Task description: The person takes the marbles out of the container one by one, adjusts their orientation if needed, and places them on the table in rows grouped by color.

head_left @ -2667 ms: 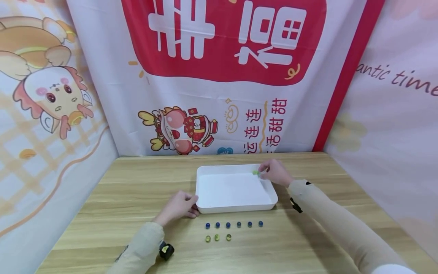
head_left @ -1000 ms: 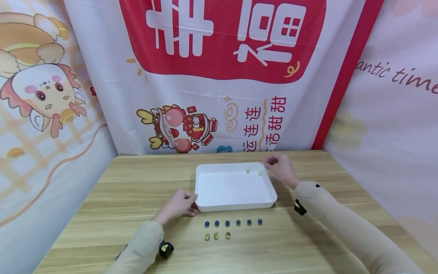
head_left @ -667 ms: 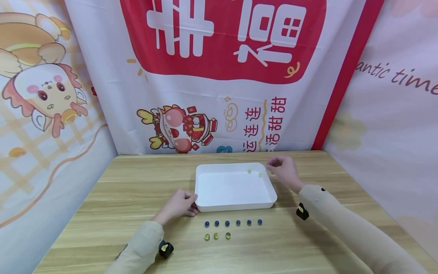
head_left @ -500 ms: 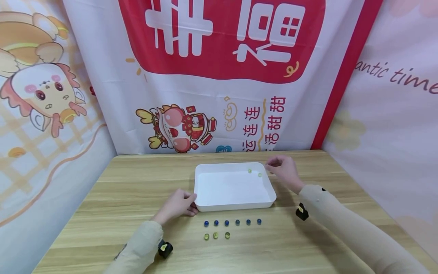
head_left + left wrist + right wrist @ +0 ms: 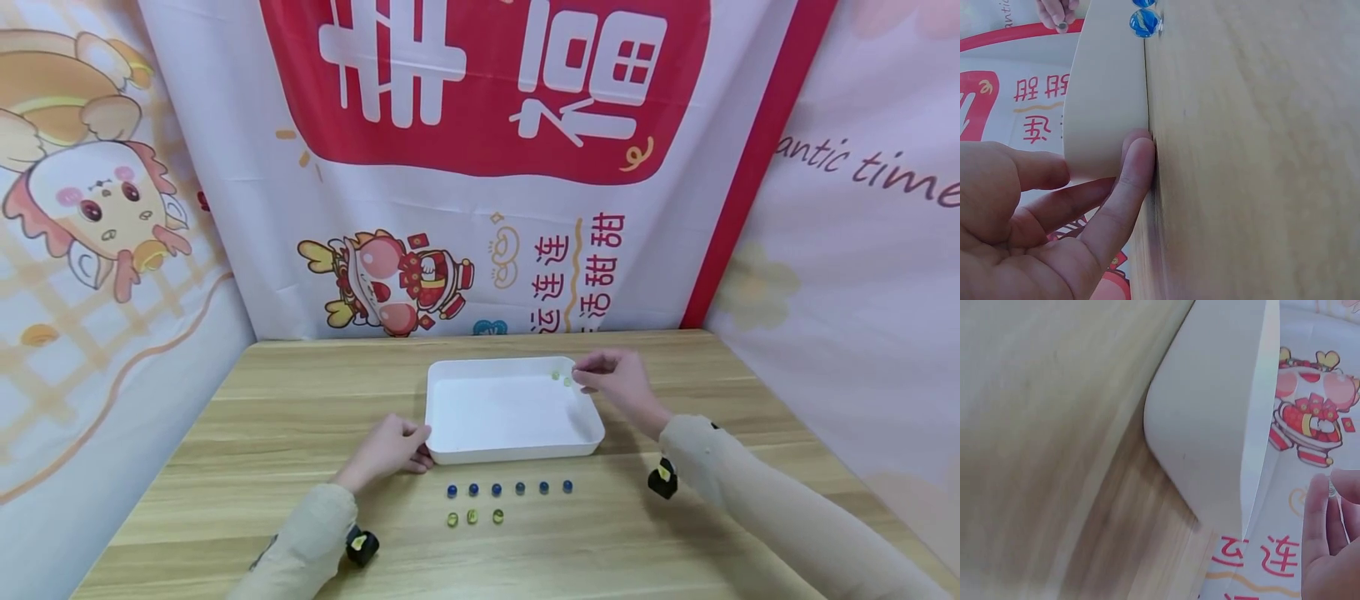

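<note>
A shallow white tray (image 5: 510,408) lies on the table. My left hand (image 5: 392,452) holds its near left corner; in the left wrist view the thumb (image 5: 1044,172) is at the rim and the fingers (image 5: 1129,181) lie against the outer wall. At the far right corner, my right hand (image 5: 618,383) pinches a small glassy marble (image 5: 1333,487) between thumb and fingertips, over the tray's edge. Two pale yellow-green marbles (image 5: 567,382) lie inside the tray close by those fingertips. Before the tray runs a row of several blue marbles (image 5: 497,490), and nearer me three yellow-green marbles (image 5: 472,517).
The wooden table (image 5: 300,400) spreads around the tray. A white and red printed cloth (image 5: 480,179) hangs behind its back edge, with printed cloths (image 5: 847,275) along both sides. A black wrist camera (image 5: 362,547) is strapped at my left sleeve.
My right hand went from the tray's far right corner out to the right, then came back left over the edge. Two marbles in the tray rolled slightly. My left hand kept its hold.
</note>
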A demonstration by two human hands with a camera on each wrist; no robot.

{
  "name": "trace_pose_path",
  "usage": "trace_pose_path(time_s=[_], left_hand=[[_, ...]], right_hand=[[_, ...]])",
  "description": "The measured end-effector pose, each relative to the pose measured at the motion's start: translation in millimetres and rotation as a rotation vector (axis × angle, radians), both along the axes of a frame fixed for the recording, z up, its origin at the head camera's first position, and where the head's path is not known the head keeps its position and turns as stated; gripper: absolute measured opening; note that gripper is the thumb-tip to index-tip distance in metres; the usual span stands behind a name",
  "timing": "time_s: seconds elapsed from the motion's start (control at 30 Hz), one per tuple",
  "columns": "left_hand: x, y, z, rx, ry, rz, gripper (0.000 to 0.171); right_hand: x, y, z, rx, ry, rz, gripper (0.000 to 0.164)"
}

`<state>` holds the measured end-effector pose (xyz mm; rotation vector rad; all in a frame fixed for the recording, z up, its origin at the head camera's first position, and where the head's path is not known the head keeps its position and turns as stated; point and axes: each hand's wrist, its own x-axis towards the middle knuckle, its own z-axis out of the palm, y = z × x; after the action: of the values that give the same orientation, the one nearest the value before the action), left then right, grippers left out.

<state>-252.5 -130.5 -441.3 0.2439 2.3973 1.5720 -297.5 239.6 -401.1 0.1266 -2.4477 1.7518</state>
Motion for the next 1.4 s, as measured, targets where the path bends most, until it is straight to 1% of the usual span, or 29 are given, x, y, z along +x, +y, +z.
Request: trace_pose_path(time_s=[0.13,0.4,0.6,0.73,0.9,1.0,1.13,1.27,1.4], left_hand=[[-1.1,-1,-2.1,-0.004,-0.001,-0.001,0.03],[-2.2,-2,-2.8,-0.007,0.002,-0.01,0.032],[-1.9,-1,-1.6,-0.006,0.0,-0.004,0.032],[-1.7,0,-0.5,-0.006,-0.002,0.003,0.032],[-0.4,-1,-1.2,-0.01,0.006,-0.002,0.031],[-0.8,-1,0.0,-0.012,0.01,-0.012,0.031],[-0.2,-2,-1.5,-0.017,0.007,-0.015,0.031],[0.1,-2,-1.2,-0.029,0.008,-0.01,0.031],[0.7,-2,0.2,-0.033,0.014,-0.013,0.031]], right_hand=[[13.4,-7,3.6,-0.048,-0.032,0.049,0.024],[42.1,-25,4.2,-0.081,-0.088,0.111,0.023],[65.2,-40,-0.5,-0.093,-0.124,0.147,0.023],[77.9,-46,-5.3,-0.099,-0.13,0.199,0.025],[93.1,-55,-13.1,-0.094,-0.161,0.211,0.027],[100.0,-59,-16.2,-0.083,-0.179,0.204,0.026],[105.5,-62,-25.5,-0.065,-0.191,0.212,0.024],[108.2,-63,-34.1,-0.08,-0.21,0.236,0.025],[112.0,-64,-39.4,-0.096,-0.221,0.252,0.026]])
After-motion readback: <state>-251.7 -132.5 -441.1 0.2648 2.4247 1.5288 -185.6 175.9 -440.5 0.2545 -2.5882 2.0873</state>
